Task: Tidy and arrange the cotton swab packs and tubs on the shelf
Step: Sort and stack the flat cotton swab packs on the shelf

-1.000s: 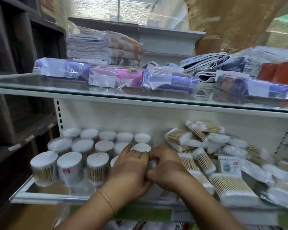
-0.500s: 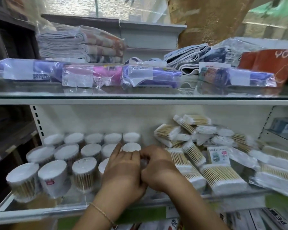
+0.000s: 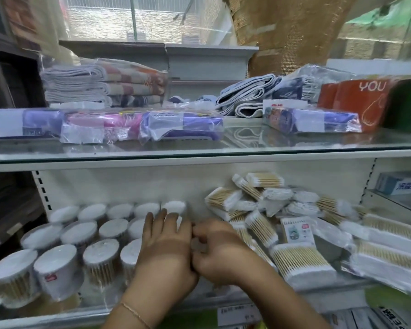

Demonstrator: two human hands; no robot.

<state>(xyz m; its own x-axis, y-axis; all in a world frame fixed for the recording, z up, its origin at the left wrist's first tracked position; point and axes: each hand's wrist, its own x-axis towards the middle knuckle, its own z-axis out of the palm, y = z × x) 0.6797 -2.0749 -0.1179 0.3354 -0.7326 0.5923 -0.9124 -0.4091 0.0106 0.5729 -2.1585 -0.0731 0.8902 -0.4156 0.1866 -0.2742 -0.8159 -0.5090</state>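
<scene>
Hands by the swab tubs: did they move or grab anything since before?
Barely. The left hand has stretched its fingers a bit flatter over the tubs. The right hand stays curled against it, and what it pinches, if anything, is hidden. Tubs and packs stayed put.

You are in a shop, facing a white metal display rack with a slotted upright (image 3: 42, 193). Its lower shelf carries rows of identical round clear tubs of wooden-stick cotton swabs (image 3: 57, 264) beside a heap of clear plastic cotton swab packs (image 3: 301, 260). A white paper label (image 3: 237, 315), its print too blurred to read, sits on the shelf's front edge. On the glass shelf (image 3: 294, 141) above lie plastic-wrapped folded towels (image 3: 100, 84), flat purple and pink sealed packets (image 3: 180, 125) and orange boxes printed "YOU" (image 3: 361, 96), all in their wrapping and laid out side by side.
</scene>
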